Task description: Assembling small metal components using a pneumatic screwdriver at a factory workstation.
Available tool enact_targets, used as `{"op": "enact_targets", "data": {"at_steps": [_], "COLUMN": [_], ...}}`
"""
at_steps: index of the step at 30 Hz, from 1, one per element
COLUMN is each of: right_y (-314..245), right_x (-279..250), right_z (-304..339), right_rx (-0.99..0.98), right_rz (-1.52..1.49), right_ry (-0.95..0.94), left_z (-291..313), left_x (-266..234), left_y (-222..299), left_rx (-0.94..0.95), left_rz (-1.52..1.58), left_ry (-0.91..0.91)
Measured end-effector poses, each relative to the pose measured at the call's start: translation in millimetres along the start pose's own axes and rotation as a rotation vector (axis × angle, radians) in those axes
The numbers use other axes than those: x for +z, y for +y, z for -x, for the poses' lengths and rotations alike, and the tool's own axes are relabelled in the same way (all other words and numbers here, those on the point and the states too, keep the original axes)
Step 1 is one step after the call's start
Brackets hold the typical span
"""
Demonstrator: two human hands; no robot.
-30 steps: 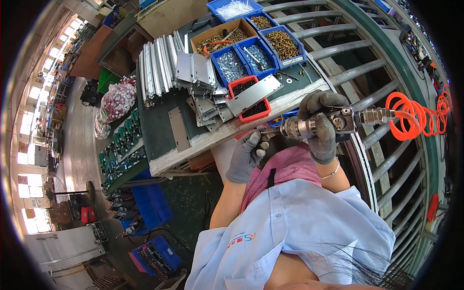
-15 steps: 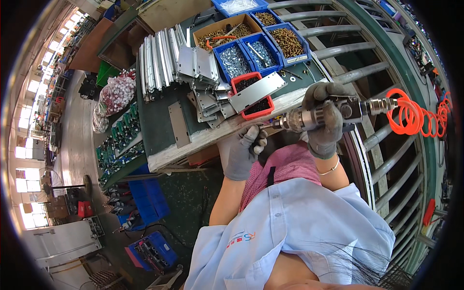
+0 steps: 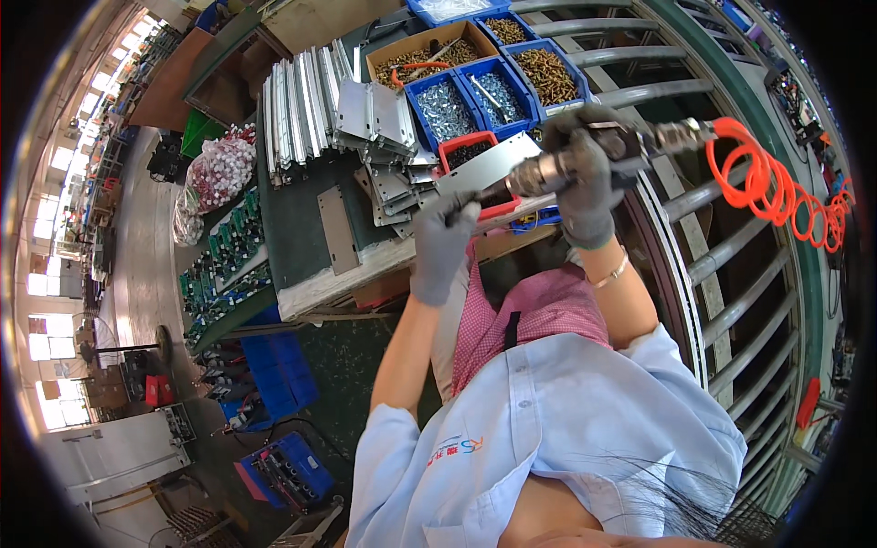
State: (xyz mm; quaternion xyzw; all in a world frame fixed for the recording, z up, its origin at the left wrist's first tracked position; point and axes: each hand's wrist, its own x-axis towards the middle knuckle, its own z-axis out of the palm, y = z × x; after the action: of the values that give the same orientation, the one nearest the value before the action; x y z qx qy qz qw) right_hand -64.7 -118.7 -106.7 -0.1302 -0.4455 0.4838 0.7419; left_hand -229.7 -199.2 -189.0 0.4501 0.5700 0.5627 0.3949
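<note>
A metal air screwdriver [image 3: 537, 173] lies almost level over the near edge of the bench, gripped in my right hand [image 3: 585, 187], which wears a grey glove. Its orange coiled hose [image 3: 763, 183] runs off to the right. My left hand [image 3: 443, 247], also gloved, is closed at the dark tip of the tool. Whatever its fingers pinch there is too small to make out. Behind the tool, a flat silver plate [image 3: 489, 164] rests across a red bin [image 3: 468, 146] of small dark parts.
Stacked metal plates [image 3: 375, 114] and long strips [image 3: 297, 110] stand on the green bench [image 3: 297, 242]. Blue bins [image 3: 446, 108] and a cardboard box [image 3: 379, 62] hold screws and fasteners. A loose plate [image 3: 339, 233] lies at the front left. Roller conveyor bars [image 3: 667, 137] run along the right.
Both hands and the screwdriver have moved up and slightly left, over the bench edge. My left fingers have closed at the tool's tip.
</note>
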Motion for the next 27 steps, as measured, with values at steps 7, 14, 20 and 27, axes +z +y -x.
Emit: {"op": "enact_targets", "data": {"at_steps": [7,14,20,27], "right_y": [58.4,68.3,69.8,57.1], "right_x": [17.3,19.3,23.8,49.4], "right_z": [-20.2,-16.5,-12.2,4.1], "right_rx": [-0.033,0.151,0.106,0.158], "right_rz": [0.439,0.154,0.213,0.313], "right_ry": [-0.180,-0.045,-0.158,-0.283], "left_z": [-63.6,-37.7,-37.7,-59.7], "left_x": [-19.6,-32.7,-41.7,-52.6], "left_y": [-28.4,-44.0,-38.5,-39.5], "left_rx": [0.097,0.031,-0.231,-0.177], "left_rz": [-0.535,-0.148,-0.290,-0.675], "left_ry": [-0.026,0.254,0.255,0.126]}}
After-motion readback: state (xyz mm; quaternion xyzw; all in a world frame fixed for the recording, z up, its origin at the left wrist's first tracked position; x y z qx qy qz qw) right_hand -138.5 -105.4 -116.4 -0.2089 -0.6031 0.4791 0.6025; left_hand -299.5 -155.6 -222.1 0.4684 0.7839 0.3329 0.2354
